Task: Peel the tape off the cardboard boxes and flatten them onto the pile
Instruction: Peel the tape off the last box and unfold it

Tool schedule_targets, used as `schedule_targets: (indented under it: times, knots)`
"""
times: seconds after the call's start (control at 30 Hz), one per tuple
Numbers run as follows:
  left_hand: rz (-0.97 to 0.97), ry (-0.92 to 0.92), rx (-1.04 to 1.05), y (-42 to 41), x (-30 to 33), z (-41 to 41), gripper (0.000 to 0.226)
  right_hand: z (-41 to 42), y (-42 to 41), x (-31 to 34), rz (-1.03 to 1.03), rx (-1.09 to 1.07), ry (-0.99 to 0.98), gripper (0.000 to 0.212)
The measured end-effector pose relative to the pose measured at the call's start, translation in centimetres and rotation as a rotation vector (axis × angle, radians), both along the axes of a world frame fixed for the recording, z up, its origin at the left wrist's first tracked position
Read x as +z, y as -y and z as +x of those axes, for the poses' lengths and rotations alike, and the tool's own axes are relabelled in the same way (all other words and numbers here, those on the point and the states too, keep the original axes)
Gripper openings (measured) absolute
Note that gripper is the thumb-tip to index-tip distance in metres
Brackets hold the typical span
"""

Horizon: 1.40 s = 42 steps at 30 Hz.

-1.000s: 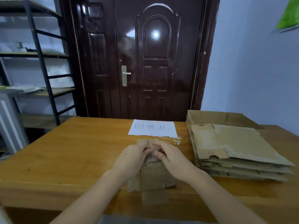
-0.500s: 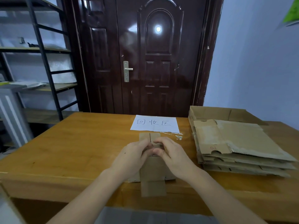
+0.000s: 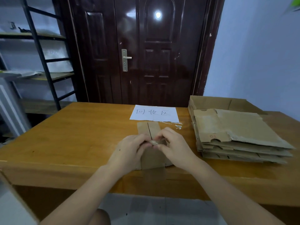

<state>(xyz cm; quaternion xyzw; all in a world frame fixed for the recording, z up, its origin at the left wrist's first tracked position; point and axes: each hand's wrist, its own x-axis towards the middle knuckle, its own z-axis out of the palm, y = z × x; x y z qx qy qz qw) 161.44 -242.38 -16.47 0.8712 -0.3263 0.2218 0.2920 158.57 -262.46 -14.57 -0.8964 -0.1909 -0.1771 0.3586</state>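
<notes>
A small flattened cardboard box (image 3: 152,157) lies at the middle of the table's near edge, one flap hanging over that edge and two narrow flaps reaching toward the white paper sheet (image 3: 155,113) at the far edge. Above its middle the left hand (image 3: 128,151) and the right hand (image 3: 174,146) meet, fingertips of both curled in and pinching a small pale wad of tape (image 3: 154,142) between them (it looks balled up, though it is too small to be sure). The pile (image 3: 240,135) of flattened boxes sits at the table's right edge, well apart from the small box.

The cardboard is likely light and fairly stiff, bending readily only along its creases, so it should lift best by a long side edge rather than a loose flap. The tape is thin, sticky and prone to tearing; a pinch close to the point where it leaves the surface would probably serve best. A shred of clear tape (image 3: 177,126) lies just by the paper's near right corner.
</notes>
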Motion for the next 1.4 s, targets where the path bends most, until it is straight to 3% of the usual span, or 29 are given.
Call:
schedule_targets:
  times: [0.4, 0.53, 0.8, 0.97, 1.2, 1.4]
  knots:
    - [0.008, 0.035, 0.017, -0.1, -1.4, 0.0, 0.023, -0.1, 0.1, -0.9, -0.009, 0.036, 0.038, 0.015]
    - [0.04, 0.114, 0.018, 0.1, -1.6, -0.1, 0.03, -0.3, 0.2, -0.9, 0.022, 0.03, 0.019, 0.033]
    - [0.141, 0.096, -0.037, 0.2, -1.9, -0.6, 0.038, -0.9, 0.6, -1.8, -0.14, 0.061, 0.097, 0.012]
    - [0.253, 0.087, -0.088, -0.4, -2.0, -0.4, 0.031, -1.2, 1.1, -3.0, -0.268, 0.088, 0.109, 0.009]
    - [0.213, 0.11, -0.084, -0.5, -2.1, -0.3, 0.025, -1.9, 0.9, -3.0, -0.205, 0.078, 0.018, 0.024]
    - [0.262, 0.141, -0.052, -0.6, -1.9, -0.1, 0.028, -1.4, 1.0, -2.5, -0.241, 0.092, 0.075, 0.017]
